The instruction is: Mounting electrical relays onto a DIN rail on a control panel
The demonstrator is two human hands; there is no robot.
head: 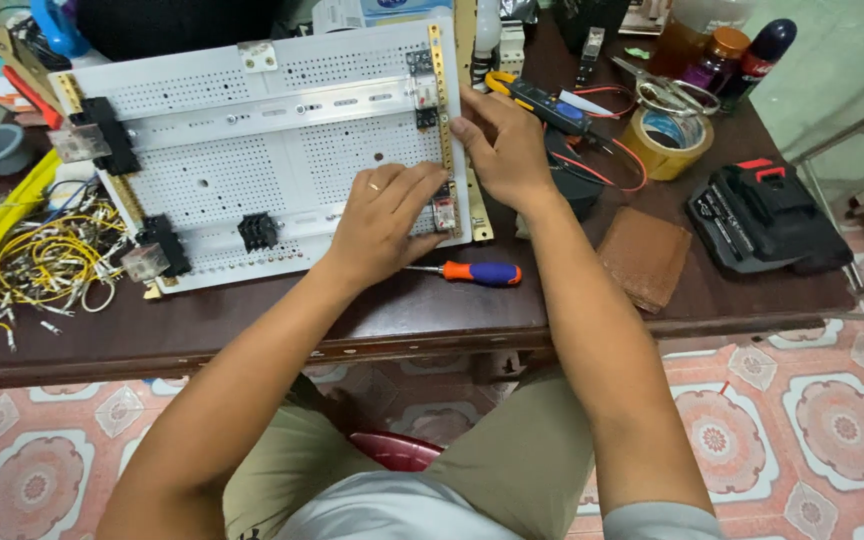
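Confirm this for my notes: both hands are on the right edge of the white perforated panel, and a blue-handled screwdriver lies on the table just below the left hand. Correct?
Not quite. The screwdriver has an orange handle with a blue end, not an all-blue one, as the head view shows. The rest holds: the left hand and right hand both rest at the right edge of the white perforated panel, and the screwdriver lies on the table just below the left hand.

A perforated mounting panel (252, 150) lies on the table (432, 315), tilted, with relay sockets (112, 135) along its left edge. Left of it sits a heap of wire jumpers (47, 265). A screwdriver (472, 272) lies just before the panel's right corner. Right of the panel lie a tape roll (667, 140), a wallet (644, 255) and a battery pack (762, 215).
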